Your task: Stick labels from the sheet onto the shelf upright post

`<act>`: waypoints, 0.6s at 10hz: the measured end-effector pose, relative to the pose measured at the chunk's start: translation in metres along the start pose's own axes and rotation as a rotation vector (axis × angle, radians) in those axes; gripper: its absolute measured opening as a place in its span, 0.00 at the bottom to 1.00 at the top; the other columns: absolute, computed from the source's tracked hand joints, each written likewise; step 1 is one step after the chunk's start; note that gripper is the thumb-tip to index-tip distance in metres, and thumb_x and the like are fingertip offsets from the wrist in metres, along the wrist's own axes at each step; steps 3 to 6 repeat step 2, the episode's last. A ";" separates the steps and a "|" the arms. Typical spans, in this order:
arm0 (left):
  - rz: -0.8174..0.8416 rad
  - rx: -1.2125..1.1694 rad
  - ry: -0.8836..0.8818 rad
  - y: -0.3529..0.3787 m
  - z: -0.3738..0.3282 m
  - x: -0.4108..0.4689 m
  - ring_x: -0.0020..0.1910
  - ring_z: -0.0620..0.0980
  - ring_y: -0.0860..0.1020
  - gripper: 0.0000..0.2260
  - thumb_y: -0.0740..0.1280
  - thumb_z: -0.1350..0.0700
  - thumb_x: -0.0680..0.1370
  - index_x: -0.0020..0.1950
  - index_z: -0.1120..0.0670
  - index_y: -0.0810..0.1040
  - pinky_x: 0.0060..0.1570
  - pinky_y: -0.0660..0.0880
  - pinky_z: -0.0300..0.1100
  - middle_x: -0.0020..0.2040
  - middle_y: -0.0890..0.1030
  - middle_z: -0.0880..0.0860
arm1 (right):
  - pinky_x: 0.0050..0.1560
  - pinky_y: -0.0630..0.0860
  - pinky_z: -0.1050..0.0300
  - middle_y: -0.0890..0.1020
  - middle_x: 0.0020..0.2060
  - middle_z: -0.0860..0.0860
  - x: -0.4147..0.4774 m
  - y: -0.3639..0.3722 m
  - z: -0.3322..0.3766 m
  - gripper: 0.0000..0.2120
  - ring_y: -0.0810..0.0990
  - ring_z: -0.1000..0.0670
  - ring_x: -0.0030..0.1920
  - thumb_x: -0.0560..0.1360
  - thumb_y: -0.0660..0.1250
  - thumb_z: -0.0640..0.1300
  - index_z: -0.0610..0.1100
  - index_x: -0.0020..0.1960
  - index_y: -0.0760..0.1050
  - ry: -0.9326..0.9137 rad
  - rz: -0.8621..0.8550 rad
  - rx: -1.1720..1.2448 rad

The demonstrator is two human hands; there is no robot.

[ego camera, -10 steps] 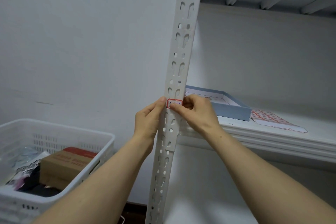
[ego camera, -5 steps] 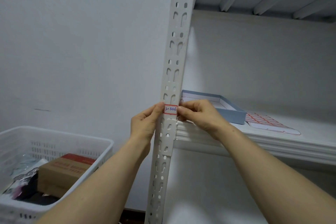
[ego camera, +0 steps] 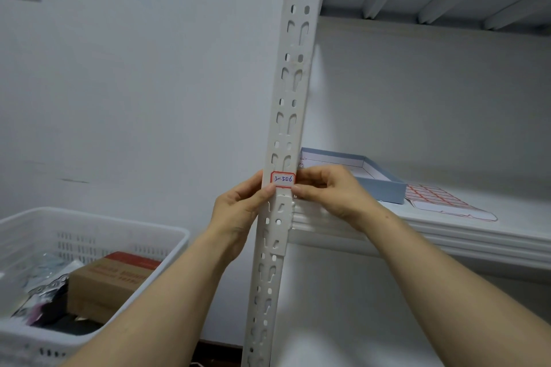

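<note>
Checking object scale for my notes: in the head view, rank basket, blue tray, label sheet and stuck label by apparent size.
1. Basket, nearest the camera, so unsure.
2. Blue tray, partly hidden.
3. Label sheet, looks close to the tray.
4. Label, clearly smallest.

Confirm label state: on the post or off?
On: the label lies flat against the post face, its 3-506 text readable.

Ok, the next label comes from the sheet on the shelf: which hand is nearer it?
Right. The right hand pinches the right edge of the post, on the side of the sheet; the left hand grips its left edge, farther off.
</note>
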State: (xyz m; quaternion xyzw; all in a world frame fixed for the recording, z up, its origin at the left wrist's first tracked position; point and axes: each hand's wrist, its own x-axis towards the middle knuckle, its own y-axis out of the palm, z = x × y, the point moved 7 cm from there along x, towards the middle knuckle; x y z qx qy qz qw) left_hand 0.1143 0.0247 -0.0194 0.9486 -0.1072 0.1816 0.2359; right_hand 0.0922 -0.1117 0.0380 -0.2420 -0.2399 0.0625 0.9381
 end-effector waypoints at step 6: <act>-0.068 -0.089 -0.036 -0.001 0.002 -0.006 0.59 0.48 0.79 0.16 0.65 0.65 0.76 0.64 0.58 0.75 0.63 0.73 0.42 0.60 0.80 0.55 | 0.57 0.76 0.60 0.83 0.51 0.51 -0.005 0.000 0.002 0.16 0.81 0.53 0.52 0.73 0.68 0.33 0.43 0.60 0.77 -0.001 -0.062 -0.029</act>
